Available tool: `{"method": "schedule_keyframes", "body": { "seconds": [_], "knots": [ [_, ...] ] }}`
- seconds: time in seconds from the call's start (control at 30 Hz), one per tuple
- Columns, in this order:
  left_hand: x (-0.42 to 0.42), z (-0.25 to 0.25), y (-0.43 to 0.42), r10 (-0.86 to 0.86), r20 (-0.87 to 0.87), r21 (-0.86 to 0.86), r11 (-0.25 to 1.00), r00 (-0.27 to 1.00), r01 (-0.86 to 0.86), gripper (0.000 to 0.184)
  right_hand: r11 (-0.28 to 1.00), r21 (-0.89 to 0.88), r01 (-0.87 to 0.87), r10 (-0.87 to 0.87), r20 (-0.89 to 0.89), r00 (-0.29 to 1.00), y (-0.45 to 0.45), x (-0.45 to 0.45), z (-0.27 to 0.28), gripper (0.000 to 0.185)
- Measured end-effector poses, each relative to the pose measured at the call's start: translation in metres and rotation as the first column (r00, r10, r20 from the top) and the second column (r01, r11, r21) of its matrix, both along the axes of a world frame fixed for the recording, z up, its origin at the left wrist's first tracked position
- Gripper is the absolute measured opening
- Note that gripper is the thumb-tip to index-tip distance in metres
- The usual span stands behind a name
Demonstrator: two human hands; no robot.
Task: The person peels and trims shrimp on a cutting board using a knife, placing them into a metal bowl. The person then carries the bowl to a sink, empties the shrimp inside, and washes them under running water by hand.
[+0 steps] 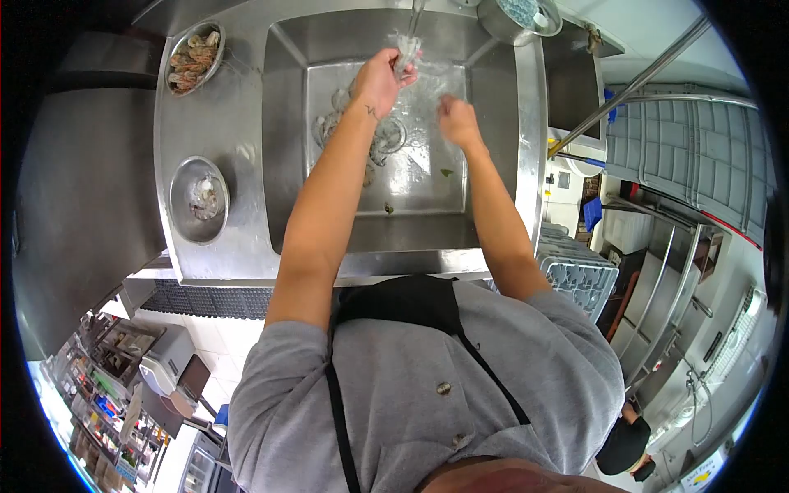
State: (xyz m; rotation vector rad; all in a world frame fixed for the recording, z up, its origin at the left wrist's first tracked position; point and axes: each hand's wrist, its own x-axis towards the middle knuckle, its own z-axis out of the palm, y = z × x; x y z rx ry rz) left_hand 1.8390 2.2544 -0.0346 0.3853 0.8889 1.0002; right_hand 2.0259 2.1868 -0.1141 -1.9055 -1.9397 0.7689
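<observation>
My left hand [386, 80] is under the faucet [417, 16] at the far side of the steel sink [283, 164]. Its fingers are closed around a pale, translucent shrimp [404, 56], with water running over it. To the right, my right hand [459, 123] hangs over the basin, its fingers smeared by motion; whether it holds anything cannot be made out. Several grey shrimp [382, 148] lie on the sink floor around the drain, partly hidden by my left forearm. Small dark and green scraps [446, 172] rest on the basin bottom.
On the left counter stand a metal bowl [173, 66] of orange-brown shrimp heads or shells and another bowl [174, 209] with pale shrimp pieces. A metal pot [501, 25] sits at the back right corner. A person [625, 440] is in the background at lower right.
</observation>
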Motion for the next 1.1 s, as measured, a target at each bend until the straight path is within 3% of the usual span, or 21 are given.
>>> {"method": "schedule_keyframes", "body": {
  "seconds": [0.03,0.1,0.17,0.2,0.27,0.3,0.4,0.47,0.5,0.57,0.6,0.63,0.67,0.7,0.73,0.77,0.83,0.9,0.97,1.03,1.1],
  "knots": [
    [0.000,0.000,-0.006,-0.005,0.000,-0.009,1.000,1.000,0.005,0.030,0.980,0.078,0.182,-0.165,-0.185,0.969,0.002,-0.010,0.024,0.023],
    [0.001,0.003,-0.010,0.008,-0.001,0.039,0.999,1.000,-0.008,0.027,0.943,0.113,0.312,-0.248,-0.384,0.890,0.005,-0.029,0.084,0.023],
    [0.001,-0.015,-0.005,0.026,0.002,0.012,1.000,1.000,-0.026,0.025,0.900,0.350,0.260,-0.042,-0.524,0.851,0.012,-0.044,0.099,0.025],
    [-0.001,-0.022,-0.004,0.051,0.003,-0.015,0.999,0.999,-0.050,0.023,0.900,0.349,0.262,-0.044,-0.525,0.850,0.018,-0.048,0.102,0.025],
    [-0.005,-0.020,-0.006,0.078,0.033,0.002,0.997,0.996,-0.078,0.023,0.802,0.585,-0.123,0.337,-0.274,0.901,0.035,-0.053,0.099,0.031],
    [-0.008,-0.022,-0.007,0.106,0.063,0.016,0.994,0.992,-0.108,0.023,0.804,0.582,-0.123,0.338,-0.276,0.900,0.039,-0.055,0.094,0.031],
    [-0.031,-0.031,-0.015,0.043,0.027,0.048,0.998,0.999,-0.044,0.028,0.909,0.404,-0.099,0.291,-0.446,0.846,0.063,-0.061,0.072,0.036],
    [-0.050,-0.034,-0.017,0.004,0.041,0.106,0.994,0.999,-0.009,0.032,0.975,-0.122,-0.183,0.085,-0.558,0.826,0.076,-0.052,0.048,0.041],
    [-0.061,-0.034,-0.018,-0.041,0.060,0.173,0.985,0.997,0.030,0.036,0.973,-0.137,-0.183,0.018,-0.752,0.659,0.075,-0.055,0.044,0.043],
    [-0.084,-0.017,-0.027,0.011,-0.033,0.224,0.974,0.999,-0.003,0.039,0.972,-0.208,-0.109,-0.088,-0.753,0.653,0.077,-0.057,0.024,0.042],
    [-0.098,-0.008,-0.037,0.054,-0.118,0.282,0.959,0.992,-0.018,0.041,0.961,-0.275,-0.024,-0.196,-0.739,0.645,0.077,-0.056,0.007,0.042],
    [-0.118,-0.002,-0.048,0.112,-0.113,0.290,0.954,0.987,-0.075,0.040,0.947,-0.320,0.029,-0.232,-0.617,0.752,0.080,-0.055,-0.023,0.034],
    [-0.143,0.006,-0.060,0.167,-0.108,0.300,0.945,0.980,-0.128,0.039,0.942,-0.335,0.020,-0.237,-0.622,0.747,0.080,-0.054,-0.053,0.034],
    [-0.169,0.017,-0.075,0.219,-0.171,0.330,0.931,0.961,-0.154,0.037,0.953,-0.290,-0.084,-0.018,-0.329,0.944,0.076,-0.053,-0.083,0.035],
    [-0.192,0.034,-0.092,0.266,-0.233,0.360,0.917,0.935,-0.171,0.035,0.939,-0.282,-0.199,0.211,0.012,0.978,0.064,-0.056,-0.111,0.037],
    [-0.205,0.058,-0.113,0.400,-0.477,0.341,0.905,0.783,-0.254,0.036,0.895,-0.335,-0.295,0.337,0.074,0.939,0.046,-0.063,-0.139,0.037],
    [-0.261,0.072,-0.148,0.470,-0.624,0.366,0.882,0.624,-0.298,0.040,0.809,-0.437,-0.392,0.492,0.139,0.860,0.014,-0.087,-0.165,0.035],
    [-0.281,0.099,-0.174,0.413,-0.790,0.263,0.896,0.454,-0.357,0.045,0.773,-0.480,-0.414,0.532,0.137,0.835,-0.022,-0.109,-0.161,0.034],
    [-0.307,0.107,-0.191,0.284,-0.869,0.100,0.903,0.405,-0.419,0.055,0.789,-0.581,-0.200,0.338,0.138,0.931,-0.043,-0.133,-0.163,0.034],
    [-0.306,0.121,-0.199,0.018,-0.980,-0.048,0.947,0.200,-0.316,0.060,0.804,-0.577,-0.144,0.271,0.139,0.952,-0.054,-0.146,-0.175,0.035],
    [-0.288,0.130,-0.194,-0.033,-0.999,-0.039,0.960,0.028,-0.276,0.056,0.843,-0.534,-0.068,0.188,0.172,0.967,-0.052,-0.151,-0.181,0.040]
  ]
}}
